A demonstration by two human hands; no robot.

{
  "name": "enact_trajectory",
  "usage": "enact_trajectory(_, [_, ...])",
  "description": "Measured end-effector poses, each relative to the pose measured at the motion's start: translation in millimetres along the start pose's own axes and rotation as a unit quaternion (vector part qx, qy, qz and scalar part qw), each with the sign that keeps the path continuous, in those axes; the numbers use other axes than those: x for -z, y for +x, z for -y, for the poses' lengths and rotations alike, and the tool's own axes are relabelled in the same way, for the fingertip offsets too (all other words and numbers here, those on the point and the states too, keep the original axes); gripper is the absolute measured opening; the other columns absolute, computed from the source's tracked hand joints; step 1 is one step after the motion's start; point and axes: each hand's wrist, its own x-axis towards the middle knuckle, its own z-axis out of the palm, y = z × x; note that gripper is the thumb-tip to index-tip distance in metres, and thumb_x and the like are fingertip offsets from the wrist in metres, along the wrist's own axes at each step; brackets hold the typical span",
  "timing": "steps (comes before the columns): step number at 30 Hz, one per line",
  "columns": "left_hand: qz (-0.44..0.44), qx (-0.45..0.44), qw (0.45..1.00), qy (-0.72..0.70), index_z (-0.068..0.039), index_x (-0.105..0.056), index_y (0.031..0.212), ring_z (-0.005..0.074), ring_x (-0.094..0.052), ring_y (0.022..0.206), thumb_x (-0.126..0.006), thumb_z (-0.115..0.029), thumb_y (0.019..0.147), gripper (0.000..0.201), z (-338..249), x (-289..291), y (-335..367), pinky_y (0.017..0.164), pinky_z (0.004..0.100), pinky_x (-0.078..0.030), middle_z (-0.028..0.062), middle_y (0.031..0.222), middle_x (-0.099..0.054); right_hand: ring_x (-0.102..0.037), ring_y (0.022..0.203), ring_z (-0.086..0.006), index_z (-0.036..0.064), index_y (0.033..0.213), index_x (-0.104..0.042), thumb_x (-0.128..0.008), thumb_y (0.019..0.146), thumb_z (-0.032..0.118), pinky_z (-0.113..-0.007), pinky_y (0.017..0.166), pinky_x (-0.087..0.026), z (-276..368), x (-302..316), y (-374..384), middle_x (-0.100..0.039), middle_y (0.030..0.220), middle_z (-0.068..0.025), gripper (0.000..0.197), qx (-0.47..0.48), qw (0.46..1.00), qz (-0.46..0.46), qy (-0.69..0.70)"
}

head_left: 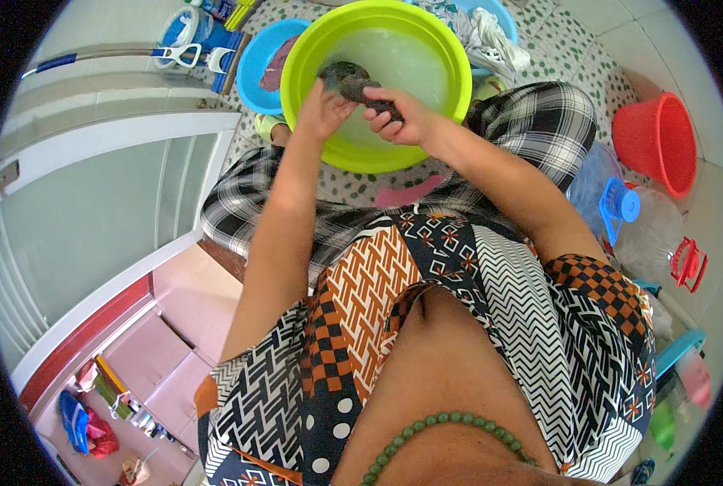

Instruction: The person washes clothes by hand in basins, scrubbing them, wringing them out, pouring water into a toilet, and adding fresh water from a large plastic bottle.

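Observation:
A wide lime-green basin (pixel 457 85) holds cloudy, pale soapy water. Over its near left part, both hands work on a dark, wet piece of cloth (pixel 360 86), twisted into a bundle; its exact kind does not show. My right hand (pixel 398 118) is closed round the near end of the cloth, which sticks out between the fingers. On the other side, my left hand (pixel 327 112) grips the cloth from the left, its fingers partly hidden by it. The far end of the bundle hangs at the water.
A blue basin (pixel 252 73) with a dark reddish cloth stands left of the green one. Behind right, another blue basin holds light laundry (pixel 495 44). At right are a red bucket (pixel 657 144) and clear plastic jugs (pixel 649 231). A white-framed glass door (pixel 94 211) stands left.

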Motion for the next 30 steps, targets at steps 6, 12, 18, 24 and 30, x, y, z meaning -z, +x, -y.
enact_trajectory(6, [0.125, -0.058, 0.983, -0.124, 0.003, -0.043, 0.117, 0.0306, -0.058, 0.088, -0.042, -0.059, 0.084, 0.070, 61, -61, -61, 0.080, 0.0416, -0.050, 0.0160, 0.100, -0.058, -0.045, 0.050, -0.0069, 0.0017, 0.091, -0.046, -0.054, 0.086, 0.033, -0.017, 0.033, -0.030, -47, -12, -4, -0.044, 0.073, -0.0017, 0.032, -0.052, 0.903, 0.249, 0.345])
enact_trajectory(12, [0.274, 0.029, 0.869, -0.410, -0.001, -0.047, 0.100, 0.0180, -0.054, 0.074, -0.057, -0.023, 0.085, 0.028, 24, -63, -33, 0.065, 0.0283, -0.049, 0.0089, 0.090, -0.054, -0.042, 0.049, -0.0061, 0.0071, 0.092, -0.047, -0.057, 0.084, 0.029, -0.017, 0.034, -0.028, -71, -21, -14, -0.044, 0.071, -0.0003, 0.025, -0.094, 0.901, 0.238, 0.350])
enact_trajectory(18, [-0.008, -0.030, 0.999, 0.029, 0.000, -0.048, 0.084, 0.0150, -0.049, 0.053, -0.056, -0.007, 0.078, 0.013, 16, -68, -19, 0.050, 0.0282, -0.045, 0.0070, 0.069, -0.051, -0.037, 0.042, -0.0068, 0.0103, 0.074, -0.044, -0.057, 0.079, 0.022, -0.020, 0.031, -0.025, -60, 2, 0, -0.043, 0.059, 0.0010, 0.018, 0.048, 0.981, -0.112, -0.151])
enact_trajectory(24, [-0.144, -0.049, 0.909, 0.387, 0.006, -0.054, 0.078, 0.0221, -0.052, 0.048, -0.057, -0.009, 0.075, 0.015, 38, -70, -6, 0.043, 0.0355, -0.041, 0.0127, 0.064, -0.055, -0.041, 0.042, -0.0124, 0.0055, 0.081, -0.046, -0.055, 0.077, 0.020, -0.027, 0.033, -0.031, -75, 8, 11, -0.042, 0.054, -0.0002, 0.018, 0.141, 0.797, -0.338, -0.480])
enact_trajectory(30, [-0.151, 0.038, 0.934, 0.322, 0.002, -0.056, 0.083, 0.0223, -0.055, 0.053, -0.061, -0.016, 0.077, 0.020, 18, -66, 8, 0.046, 0.0360, -0.046, 0.0105, 0.067, -0.056, -0.052, 0.054, -0.0169, 0.0094, 0.096, -0.047, -0.058, 0.081, 0.039, -0.034, 0.044, -0.044, -62, 14, 17, -0.052, 0.071, -0.0049, 0.035, 0.164, 0.910, -0.225, -0.307])
